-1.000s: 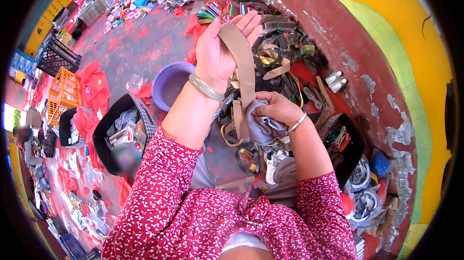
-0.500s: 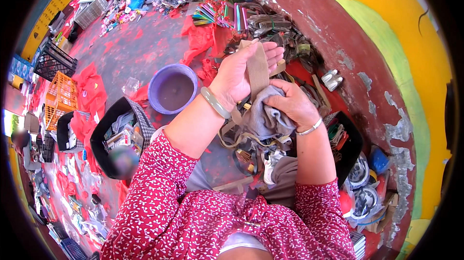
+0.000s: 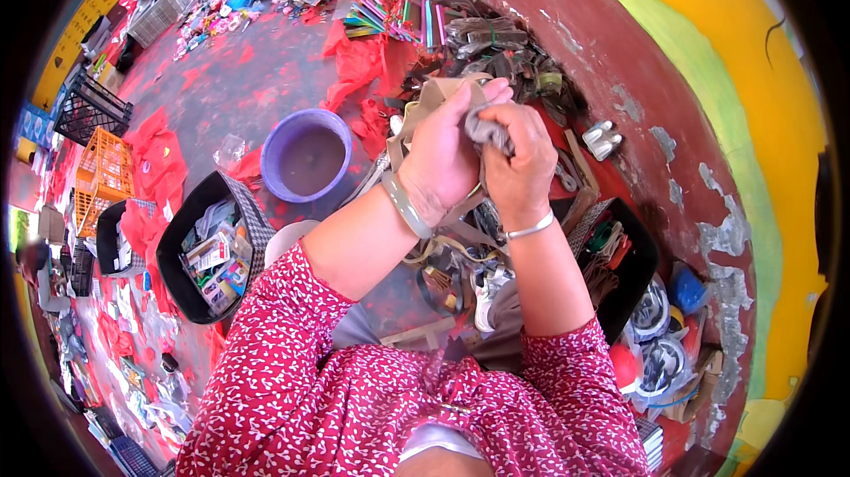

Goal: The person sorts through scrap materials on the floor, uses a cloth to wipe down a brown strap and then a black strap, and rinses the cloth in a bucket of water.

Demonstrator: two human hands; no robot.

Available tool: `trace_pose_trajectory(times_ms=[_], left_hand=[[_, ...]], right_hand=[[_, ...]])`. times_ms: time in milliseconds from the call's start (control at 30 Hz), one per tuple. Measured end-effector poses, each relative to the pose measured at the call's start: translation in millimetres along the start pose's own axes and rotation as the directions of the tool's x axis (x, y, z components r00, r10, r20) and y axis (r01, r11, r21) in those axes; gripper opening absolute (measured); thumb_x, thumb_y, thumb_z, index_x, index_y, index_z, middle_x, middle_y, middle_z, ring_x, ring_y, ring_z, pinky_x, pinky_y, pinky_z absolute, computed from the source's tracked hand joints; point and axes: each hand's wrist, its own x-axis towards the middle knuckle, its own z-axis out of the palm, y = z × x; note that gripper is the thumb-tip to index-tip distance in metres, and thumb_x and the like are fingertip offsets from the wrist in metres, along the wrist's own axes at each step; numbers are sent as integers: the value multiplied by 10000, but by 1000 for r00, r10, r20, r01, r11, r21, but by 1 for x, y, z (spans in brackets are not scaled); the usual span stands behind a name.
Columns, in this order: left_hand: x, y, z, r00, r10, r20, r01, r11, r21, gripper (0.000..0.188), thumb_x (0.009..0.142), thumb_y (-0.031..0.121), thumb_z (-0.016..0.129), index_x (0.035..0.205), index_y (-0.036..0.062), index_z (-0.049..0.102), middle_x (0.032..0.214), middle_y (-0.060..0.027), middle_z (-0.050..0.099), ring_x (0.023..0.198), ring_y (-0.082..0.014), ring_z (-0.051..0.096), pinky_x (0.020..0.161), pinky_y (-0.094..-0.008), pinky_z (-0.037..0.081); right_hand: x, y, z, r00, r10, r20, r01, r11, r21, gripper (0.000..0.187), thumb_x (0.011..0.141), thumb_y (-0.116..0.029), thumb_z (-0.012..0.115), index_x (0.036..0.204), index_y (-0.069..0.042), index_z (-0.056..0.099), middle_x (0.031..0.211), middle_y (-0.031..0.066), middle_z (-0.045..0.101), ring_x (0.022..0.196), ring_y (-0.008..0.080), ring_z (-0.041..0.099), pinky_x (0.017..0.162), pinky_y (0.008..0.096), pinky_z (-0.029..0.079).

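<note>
A wide tan strap (image 3: pixel 431 98) loops around the far side of my left hand (image 3: pixel 441 151). That hand is turned palm up and supports the strap, its fingertips extending past my right hand. My right hand (image 3: pixel 521 154) grips a bunched grey cloth (image 3: pixel 490 131) and presses it against the strap at my left fingers. The exact contact under the cloth is hidden. Below my hands, more tan strapping (image 3: pixel 456 247) trails over a heap between my knees, near a white shoe (image 3: pixel 487 300).
A purple basin (image 3: pixel 306 155) of murky water stands left of my hands. Black boxes of goods flank me, one at left (image 3: pixel 190 251) and one at right (image 3: pixel 633 278). Piled goods (image 3: pixel 496 38) line the peeling red wall (image 3: pixel 611 61). Orange crates (image 3: pixel 106 167) stand farther left.
My right hand has lifted the grey cloth from below the strap up to my left fingers, gathering it into a smaller bunch. The strap has shifted behind my left hand.
</note>
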Motion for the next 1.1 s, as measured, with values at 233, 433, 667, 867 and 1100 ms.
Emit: trace_pose_trajectory(times_ms=[233,433,667,867,1100], left_hand=[[-9,-9,4,997,-71,7,71,995,-73,435,970,317,319,1289,33,402,1258,-81,486,1159,-220,456,1021,-364,321],[-3,-22,-1,999,-22,50,24,999,-41,532,960,382,307,1333,3,335,1334,-142,400,1269,-227,331,1065,-355,239],[4,-7,1,998,45,-36,-44,999,7,528,959,394,307,1286,-14,382,1288,-158,449,1176,-270,444,1030,-387,311],[1,2,-2,999,34,-29,-35,999,-9,527,963,400,298,1286,-6,386,1304,-154,437,1182,-260,432,1043,-385,294],[4,1,-6,994,111,-13,-109,987,115,581,958,389,315,1337,-50,293,1387,-204,328,1289,-267,325,1076,-382,248]], right_hand=[[3,3,2,986,43,-161,-62,991,-117,236,667,65,596,870,-50,562,829,112,599,792,305,571,712,353,459],[14,36,-18,861,388,-330,-419,908,-24,271,704,16,619,958,-44,547,881,109,603,764,231,597,719,323,470],[-2,7,-5,997,55,53,-57,998,30,310,640,103,575,910,-50,582,884,81,598,845,218,582,771,291,449],[-6,1,3,1000,17,23,-18,999,46,289,604,100,551,850,-52,571,833,117,590,804,327,562,712,378,452],[-12,-7,5,997,77,13,-78,990,116,261,624,88,573,848,-46,562,801,127,576,791,325,567,705,369,456]])
